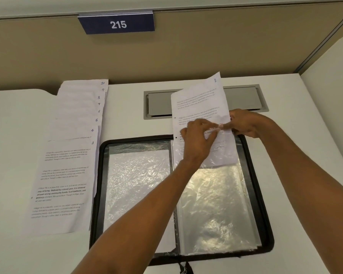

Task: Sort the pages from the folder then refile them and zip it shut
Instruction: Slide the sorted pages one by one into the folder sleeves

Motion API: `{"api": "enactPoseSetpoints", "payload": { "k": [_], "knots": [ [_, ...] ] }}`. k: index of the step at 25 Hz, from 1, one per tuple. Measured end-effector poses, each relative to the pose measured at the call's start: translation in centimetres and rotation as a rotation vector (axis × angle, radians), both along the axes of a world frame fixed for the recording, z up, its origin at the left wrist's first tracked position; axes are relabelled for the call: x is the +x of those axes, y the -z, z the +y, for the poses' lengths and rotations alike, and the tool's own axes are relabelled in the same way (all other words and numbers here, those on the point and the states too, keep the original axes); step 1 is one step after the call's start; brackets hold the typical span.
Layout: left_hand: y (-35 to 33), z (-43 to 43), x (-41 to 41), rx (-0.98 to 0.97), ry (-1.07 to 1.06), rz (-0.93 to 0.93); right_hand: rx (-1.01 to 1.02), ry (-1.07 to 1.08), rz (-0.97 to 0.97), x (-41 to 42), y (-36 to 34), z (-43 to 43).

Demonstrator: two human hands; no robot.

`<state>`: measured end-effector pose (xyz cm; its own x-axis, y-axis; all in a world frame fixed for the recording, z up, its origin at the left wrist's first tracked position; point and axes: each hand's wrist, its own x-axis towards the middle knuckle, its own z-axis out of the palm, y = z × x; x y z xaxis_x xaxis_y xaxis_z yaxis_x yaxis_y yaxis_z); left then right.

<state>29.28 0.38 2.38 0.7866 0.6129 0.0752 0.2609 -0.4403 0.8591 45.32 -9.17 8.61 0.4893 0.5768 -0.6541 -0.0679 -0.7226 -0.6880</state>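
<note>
The left hand [198, 141] and right hand [246, 123] pinch page 2 [198, 99] at a clear sleeve's [222, 155] top in the open folder [253, 175]. Numbered pages [67, 165] lie fanned alongside on the bench [18, 135].

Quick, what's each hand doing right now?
Left hand: pinching the plastic sleeve over page 2.
Right hand: pinching page 2's right edge.

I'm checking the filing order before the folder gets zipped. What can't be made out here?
Head view:
- Lower half of the white page numbered 2: covered by the left hand, the right hand and the clear plastic sleeve.
- Number on the white sheet in the left-side sleeve: lost in glare.
- Fanned white pages 4 to 10: overlapped, only numbered corners show.
- Pull tab of the black zip folder: cut by the bottom edge.
</note>
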Motion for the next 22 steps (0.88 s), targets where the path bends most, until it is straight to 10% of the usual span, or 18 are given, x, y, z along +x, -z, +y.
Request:
{"api": "enactPoseSetpoints", "payload": {
  "k": [3,8,22],
  "knots": [
    [-0.1,5.0,-0.5,0.018,-0.257,0.113,0.027,-0.004,0.065,1.3,0.5,-0.8],
    [-0.9,11.5,-1.0,-0.611,-0.212,0.143,0.042,-0.023,0.096,1.6,0.8,-0.7],
    [-0.3,12.9,-4.6,-0.371,-0.084,0.202,0.124,0.199,-0.138,0.7,1.8,-0.5]
  ]
}}
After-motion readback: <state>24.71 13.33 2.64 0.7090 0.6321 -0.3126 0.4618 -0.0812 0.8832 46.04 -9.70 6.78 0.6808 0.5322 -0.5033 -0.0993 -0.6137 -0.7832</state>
